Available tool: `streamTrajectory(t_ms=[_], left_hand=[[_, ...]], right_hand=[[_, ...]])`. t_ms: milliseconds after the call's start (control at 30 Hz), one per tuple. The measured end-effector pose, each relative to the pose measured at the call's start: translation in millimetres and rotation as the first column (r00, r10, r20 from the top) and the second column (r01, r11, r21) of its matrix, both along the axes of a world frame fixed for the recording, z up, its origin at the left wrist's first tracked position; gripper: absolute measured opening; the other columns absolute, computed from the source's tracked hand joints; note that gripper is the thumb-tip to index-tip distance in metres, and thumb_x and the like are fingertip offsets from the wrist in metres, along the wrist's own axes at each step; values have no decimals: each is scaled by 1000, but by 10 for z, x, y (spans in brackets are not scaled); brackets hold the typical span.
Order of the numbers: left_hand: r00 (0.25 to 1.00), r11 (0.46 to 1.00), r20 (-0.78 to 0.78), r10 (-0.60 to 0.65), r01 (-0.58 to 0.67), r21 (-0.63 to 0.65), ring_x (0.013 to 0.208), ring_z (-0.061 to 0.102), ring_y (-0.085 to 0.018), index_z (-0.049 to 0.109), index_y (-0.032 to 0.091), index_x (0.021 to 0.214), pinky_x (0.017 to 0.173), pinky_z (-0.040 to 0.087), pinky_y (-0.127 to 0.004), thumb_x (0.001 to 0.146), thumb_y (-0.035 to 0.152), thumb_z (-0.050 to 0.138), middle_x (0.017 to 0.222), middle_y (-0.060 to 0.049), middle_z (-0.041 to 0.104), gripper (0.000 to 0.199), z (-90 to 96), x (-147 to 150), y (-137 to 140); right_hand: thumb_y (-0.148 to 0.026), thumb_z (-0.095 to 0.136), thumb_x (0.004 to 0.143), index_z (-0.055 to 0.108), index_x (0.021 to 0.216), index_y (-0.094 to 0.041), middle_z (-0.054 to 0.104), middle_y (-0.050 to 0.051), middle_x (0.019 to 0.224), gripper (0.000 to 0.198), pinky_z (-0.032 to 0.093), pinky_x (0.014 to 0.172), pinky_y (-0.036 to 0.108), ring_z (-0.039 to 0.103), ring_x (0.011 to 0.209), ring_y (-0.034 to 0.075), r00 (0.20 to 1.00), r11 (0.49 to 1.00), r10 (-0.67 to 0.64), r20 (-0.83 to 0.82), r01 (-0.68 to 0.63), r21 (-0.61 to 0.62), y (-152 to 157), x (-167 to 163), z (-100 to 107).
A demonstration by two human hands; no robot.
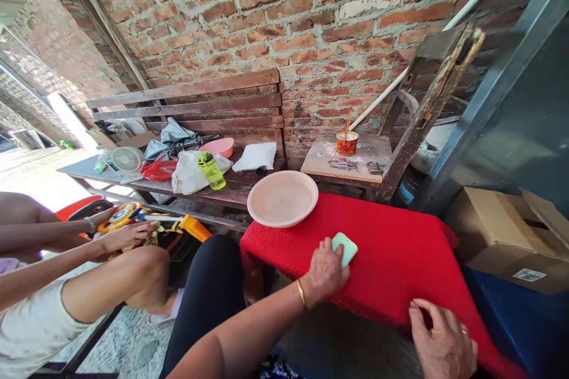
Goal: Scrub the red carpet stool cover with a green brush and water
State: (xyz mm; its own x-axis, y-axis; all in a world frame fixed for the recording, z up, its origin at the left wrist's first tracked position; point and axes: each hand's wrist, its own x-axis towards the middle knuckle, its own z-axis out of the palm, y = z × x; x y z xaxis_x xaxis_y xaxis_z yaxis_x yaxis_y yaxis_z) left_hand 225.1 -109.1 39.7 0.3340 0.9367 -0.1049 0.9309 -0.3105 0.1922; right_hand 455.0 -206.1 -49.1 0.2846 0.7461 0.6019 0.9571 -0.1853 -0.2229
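Note:
My left hand [324,269], with a gold bangle at its wrist, grips a mint-green rounded rectangular object [345,247] that looks like a phone in a case. It is over the front part of a red cloth-covered table [391,249]. My right hand [444,337] is at the table's front right edge, fingers loosely bent and thumb near the index finger, with nothing visible in it. Beyond my left hand, a pale pink basin [284,222] sits on the table's far left corner, a little liquid seeming to lie in it.
A co-worker's hands [128,234] hold a yellow-and-orange toy-like item on the left. Behind, a wooden bench [231,192] carries a green bottle [211,170], bags and a fan [127,159]. A chair seat [315,157] bears an incense pot [347,145] and padlocks. A cardboard box [489,249] stands right.

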Motion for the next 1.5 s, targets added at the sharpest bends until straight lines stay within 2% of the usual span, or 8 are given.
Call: streamTrajectory(t_ms=[100,200,333,533,833,1167,1400,1500], left_hand=[[931,933,69,-357,359,-14,106,57,-32,50,22,133,88,51,-44,85,54,53,122,-16,51,58,-87,294,-434],[881,887,156,-447,459,-51,97,59,-28,53,25,128,83,53,-40,84,61,52,115,-12,53,57,-88,339,-552],[984,990,143,-103,116,-84,101,58,-25,53,25,131,89,50,-37,85,52,57,119,-11,52,54,20,-11,-85],[977,977,33,211,-211,-17,111,56,-29,51,19,135,95,46,-40,89,40,53,125,-16,51,51,99,-327,462],[892,900,187,-412,431,-68,99,57,-27,54,27,128,86,51,-39,84,60,53,114,-10,52,55,-80,341,-443],[977,977,-3,215,-215,-5,111,56,-27,53,19,131,93,48,-37,90,39,53,121,-15,51,46,161,-349,576],[929,930,96,-357,364,-60,107,58,-30,54,24,127,93,50,-43,84,55,56,119,-13,53,54,-39,312,-296],[897,905,166,-409,422,-52,102,60,-27,55,26,127,88,52,-39,85,60,54,116,-10,53,54,-23,329,-341]], right_hand=[[-44,39,96,68,90,-21,64,9,84,38,27,59,32,50,69,23,1000,1000,1,3,-1,0,-7,0,12],[-46,39,96,68,90,-22,64,9,87,39,28,60,32,51,70,23,1000,1000,3,-13,-4,-10,-11,-1,21],[-44,40,95,68,90,-22,64,9,86,37,28,61,32,51,71,23,999,999,-19,-34,18,-44,-12,-14,43],[-42,42,95,69,90,-22,65,8,86,34,27,61,31,51,69,21,997,998,-28,-76,23,-65,-11,-29,55],[-43,42,94,70,90,-21,65,9,87,36,28,62,32,50,70,22,998,999,-28,-61,25,-46,-7,-9,30],[-41,47,92,71,89,-22,66,8,85,31,26,62,31,49,70,21,992,995,-48,-117,37,-89,8,-34,55],[-40,47,91,72,90,-21,65,11,86,32,28,63,33,50,72,23,994,997,-32,-104,25,-71,-2,-7,18],[-40,47,91,71,90,-21,65,10,87,31,28,63,33,50,73,23,995,998,-25,-94,20,-60,-10,-6,15]])
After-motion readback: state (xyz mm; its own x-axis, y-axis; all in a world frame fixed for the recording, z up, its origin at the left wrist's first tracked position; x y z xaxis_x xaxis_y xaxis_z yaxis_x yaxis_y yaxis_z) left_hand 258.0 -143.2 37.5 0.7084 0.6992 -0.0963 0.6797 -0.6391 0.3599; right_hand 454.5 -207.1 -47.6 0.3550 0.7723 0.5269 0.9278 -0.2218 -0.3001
